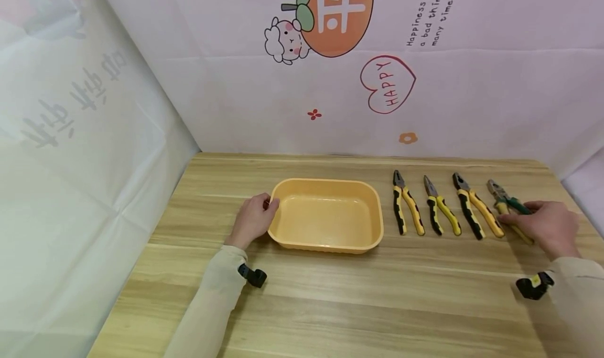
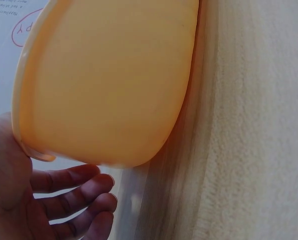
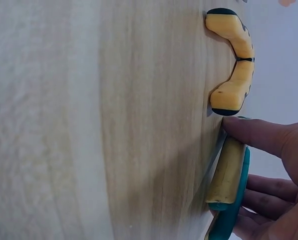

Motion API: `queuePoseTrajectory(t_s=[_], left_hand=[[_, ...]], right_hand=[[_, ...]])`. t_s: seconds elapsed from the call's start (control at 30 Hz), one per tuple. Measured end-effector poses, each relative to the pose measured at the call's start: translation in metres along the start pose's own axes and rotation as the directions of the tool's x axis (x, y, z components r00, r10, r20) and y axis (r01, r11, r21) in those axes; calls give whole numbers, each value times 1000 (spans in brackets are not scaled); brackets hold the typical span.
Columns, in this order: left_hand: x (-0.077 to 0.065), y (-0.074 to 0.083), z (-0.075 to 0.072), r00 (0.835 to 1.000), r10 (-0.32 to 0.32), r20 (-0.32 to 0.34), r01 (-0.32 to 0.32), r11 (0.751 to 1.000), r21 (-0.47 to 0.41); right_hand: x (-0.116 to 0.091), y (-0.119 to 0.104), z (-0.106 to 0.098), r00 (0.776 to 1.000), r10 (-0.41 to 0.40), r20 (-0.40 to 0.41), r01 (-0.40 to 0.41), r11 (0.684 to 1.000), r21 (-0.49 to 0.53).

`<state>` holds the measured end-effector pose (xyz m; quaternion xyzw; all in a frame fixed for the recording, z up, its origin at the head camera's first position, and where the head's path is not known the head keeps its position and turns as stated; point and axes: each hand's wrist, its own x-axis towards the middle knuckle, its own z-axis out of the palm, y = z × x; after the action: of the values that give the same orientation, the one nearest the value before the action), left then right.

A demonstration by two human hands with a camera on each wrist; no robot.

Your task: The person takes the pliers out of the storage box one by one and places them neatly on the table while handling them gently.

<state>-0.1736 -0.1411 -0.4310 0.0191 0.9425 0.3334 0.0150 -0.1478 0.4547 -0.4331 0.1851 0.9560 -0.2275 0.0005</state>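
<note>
A yellow plastic basin sits on the wooden table. My left hand grips its left end, with the thumb over the rim and the other fingers outside below it. The left wrist view shows those curled fingers under the basin's end wall. At the far right of a row of tools lie pliers with green and cream handles. My right hand pinches these handles, its thumb on the cream handle and its fingers partly hidden behind the green one.
Left of the held pliers lie yellow-and-black combination pliers, smaller long-nose pliers and another yellow-and-black pair, all jaws pointing away. A white printed sheet hangs behind the table, and another covering borders its left side.
</note>
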Motion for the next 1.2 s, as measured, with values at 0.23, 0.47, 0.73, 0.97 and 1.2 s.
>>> queuePoseTrajectory(t_s=[0.23, 0.47, 0.73, 0.97, 1.2], left_hand=[[0, 0, 0, 1000, 3, 6, -3, 1000, -9], [0, 0, 0, 1000, 12, -1, -12, 1000, -8], [-1, 0, -1, 1000, 6, 2, -6, 1000, -14], [-2, -1, -2, 1000, 7, 5, -7, 1000, -8], [-1, -1, -4, 1000, 16, 0, -16, 1000, -2]], right_hand=[[0, 0, 2, 1000, 6, 9, -6, 1000, -9], [0, -1, 2, 1000, -7, 21, 8, 999, -51], [-2, -3, 1, 999, -5, 44, 9, 996, -88], [-2, -5, 2, 998, -8, 57, 14, 994, -109], [0, -5, 2, 998, -15, 65, 24, 990, -137]])
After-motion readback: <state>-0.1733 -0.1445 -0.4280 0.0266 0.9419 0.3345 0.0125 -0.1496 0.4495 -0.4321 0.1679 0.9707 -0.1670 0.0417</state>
